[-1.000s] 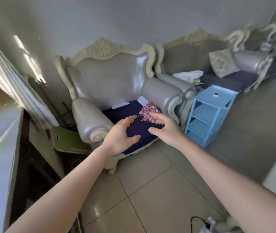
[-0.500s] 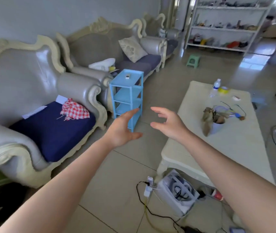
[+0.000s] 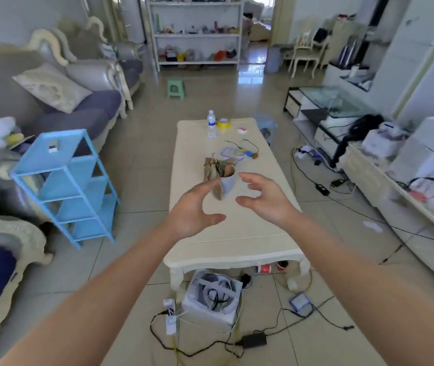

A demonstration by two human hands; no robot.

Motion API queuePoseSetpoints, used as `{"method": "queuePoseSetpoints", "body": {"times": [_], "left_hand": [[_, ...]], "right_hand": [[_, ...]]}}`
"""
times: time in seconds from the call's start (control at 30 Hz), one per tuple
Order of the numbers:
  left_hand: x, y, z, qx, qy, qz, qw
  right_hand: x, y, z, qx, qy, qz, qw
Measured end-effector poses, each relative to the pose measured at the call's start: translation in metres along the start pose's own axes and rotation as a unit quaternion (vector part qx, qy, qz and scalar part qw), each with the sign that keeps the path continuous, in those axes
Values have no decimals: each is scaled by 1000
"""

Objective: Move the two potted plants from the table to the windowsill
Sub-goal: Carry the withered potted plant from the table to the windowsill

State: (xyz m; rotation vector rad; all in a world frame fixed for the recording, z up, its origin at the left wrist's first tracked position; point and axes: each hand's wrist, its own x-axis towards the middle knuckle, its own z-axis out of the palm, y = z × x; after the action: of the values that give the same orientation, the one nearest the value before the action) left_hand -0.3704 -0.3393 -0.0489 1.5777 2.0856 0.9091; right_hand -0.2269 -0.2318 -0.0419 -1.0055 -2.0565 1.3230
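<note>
One potted plant (image 3: 223, 178), a small pale pot with dry brown leaves, stands near the middle of the cream coffee table (image 3: 239, 233). Both my arms stretch out toward it. My left hand (image 3: 193, 211) is open, fingers curved, just in front and to the left of the pot. My right hand (image 3: 264, 195) is open too, to the right of the pot. Neither hand touches it. A second potted plant and the windowsill are out of view.
On the table's far end lie a water bottle (image 3: 211, 124), yellow tape (image 3: 223, 123) and small items. A blue shelf unit (image 3: 65, 186) and sofas stand left. A white box (image 3: 212, 299), cables and adapters litter the floor at the table's near end. A low TV stand (image 3: 324, 109) is right.
My view has swung from the armchair by the window round to the coffee table. Both open hands now frame the potted plant.
</note>
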Motion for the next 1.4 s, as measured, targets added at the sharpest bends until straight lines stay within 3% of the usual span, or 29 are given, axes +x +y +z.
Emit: {"method": "queuePoseSetpoints", "body": {"times": [0.2,0.4,0.87,1.4], "left_hand": [[64,22,52,-21,-52,25,998],[110,47,108,-42,-86,14,995],[191,94,192,-66,30,-129,989],[338,39,202,-81,77,-243,964]], "right_hand": [[22,45,-61,-22,47,40,998],[50,93,-115,-25,36,60,997],[148,165,-219,-60,-95,52,992],[327,207,-206,-88,-218,35,971]]}}
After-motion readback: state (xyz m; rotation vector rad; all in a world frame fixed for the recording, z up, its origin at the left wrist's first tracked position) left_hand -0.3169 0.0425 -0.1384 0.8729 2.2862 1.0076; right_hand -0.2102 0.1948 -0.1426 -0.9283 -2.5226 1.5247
